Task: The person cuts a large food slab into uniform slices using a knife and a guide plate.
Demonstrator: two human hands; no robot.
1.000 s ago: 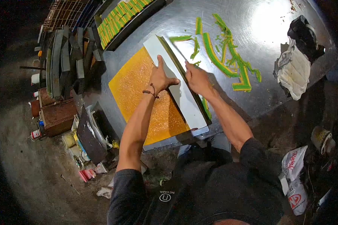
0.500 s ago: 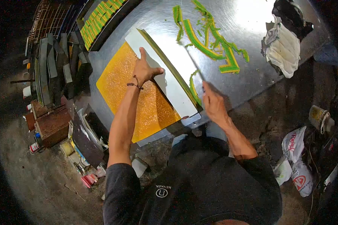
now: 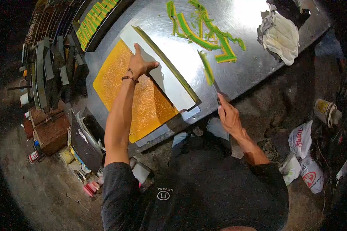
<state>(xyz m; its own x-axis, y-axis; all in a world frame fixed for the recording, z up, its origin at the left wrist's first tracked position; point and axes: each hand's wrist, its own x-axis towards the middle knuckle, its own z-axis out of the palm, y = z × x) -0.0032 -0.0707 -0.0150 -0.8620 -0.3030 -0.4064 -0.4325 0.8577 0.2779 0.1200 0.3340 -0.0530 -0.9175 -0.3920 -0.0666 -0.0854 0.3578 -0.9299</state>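
My left hand [image 3: 142,65] lies spread with thumb and fingers apart, pressing on a flat white metal guide plate [image 3: 166,73] with a raised edge. The plate lies over one side of a flat yellow-orange slab [image 3: 113,82] with a speckled, glossy top. In my right hand [image 3: 230,117] is a long knife [image 3: 215,87], gripped by its handle to the right of the plate. A thin green and yellow trimming [image 3: 207,69] lies along its blade, above the table. Several green and yellow offcuts [image 3: 196,36] lie in a heap farther back.
A dark tray [image 3: 89,45] of green and yellow striped pieces stands at the back left of the metal table [image 3: 254,73]. A crumpled white cloth [image 3: 281,38] lies at the right. Metal bars [image 3: 40,77], boxes and plastic bags [image 3: 301,140] surround the table below.
The knife has come away from the plate's edge to the right, carrying the trimming that lay beside the plate. My left hand stays on the plate. The view has shifted slightly.
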